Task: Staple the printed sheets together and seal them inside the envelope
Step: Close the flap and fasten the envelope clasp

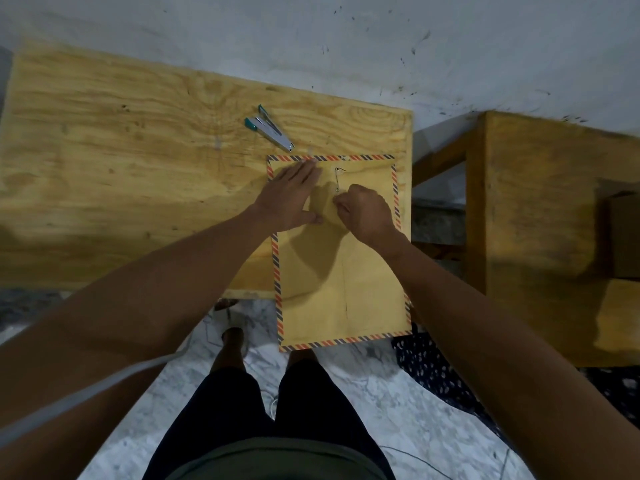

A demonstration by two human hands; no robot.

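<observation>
A large brown envelope point(346, 271) with a red-and-blue striped border lies at the right end of the wooden table point(121, 168), its near end hanging over the table's front edge. Its flap is folded down, and a thin string runs between two small round fasteners point(337, 180). My left hand point(294, 195) presses flat on the flap, fingers spread. My right hand point(363, 211) is pinched at the lower fastener, apparently on the string closure. The printed sheets are not visible. A silver stapler point(272, 130) with teal ends lies beyond the envelope.
A grey wall runs behind the table. A second wooden bench or shelf point(536, 220) stands to the right across a narrow gap. Below are a marble floor, my legs and a dark spotted cloth point(433, 368).
</observation>
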